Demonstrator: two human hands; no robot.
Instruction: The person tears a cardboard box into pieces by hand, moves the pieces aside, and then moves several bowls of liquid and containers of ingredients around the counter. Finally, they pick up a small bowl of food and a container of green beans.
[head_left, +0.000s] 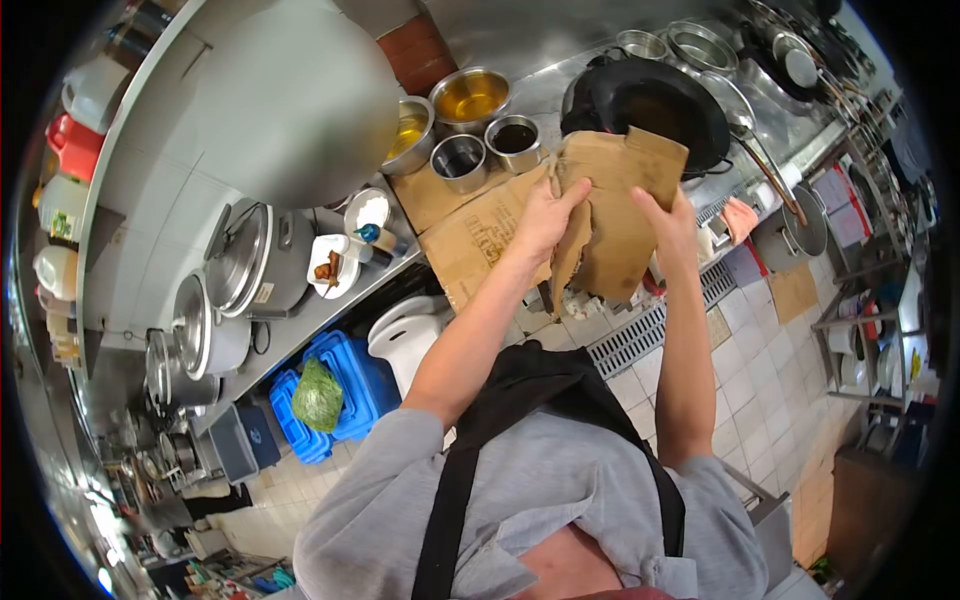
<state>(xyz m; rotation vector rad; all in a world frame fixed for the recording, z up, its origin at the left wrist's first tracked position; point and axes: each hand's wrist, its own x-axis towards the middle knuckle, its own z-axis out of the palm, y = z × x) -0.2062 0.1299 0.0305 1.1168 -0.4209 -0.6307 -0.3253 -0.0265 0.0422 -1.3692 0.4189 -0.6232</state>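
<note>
Steel counter [552,88] is the biggest thing I see. Flat cardboard sheet [455,232] with printing lies on it. Torn cardboard piece [622,235] is up in both my hands at the counter's front edge, ragged along its left side. Black wok [655,105] sits just behind it. My left hand [546,215] is closed on the ragged side, thumb on top. My right hand [672,225] is closed on the right side, thumb up; fingers underneath hidden. Two bowls of yellow liquid [470,97], then two smaller dark-filled pots [459,163], stand near the left hand.
</note>
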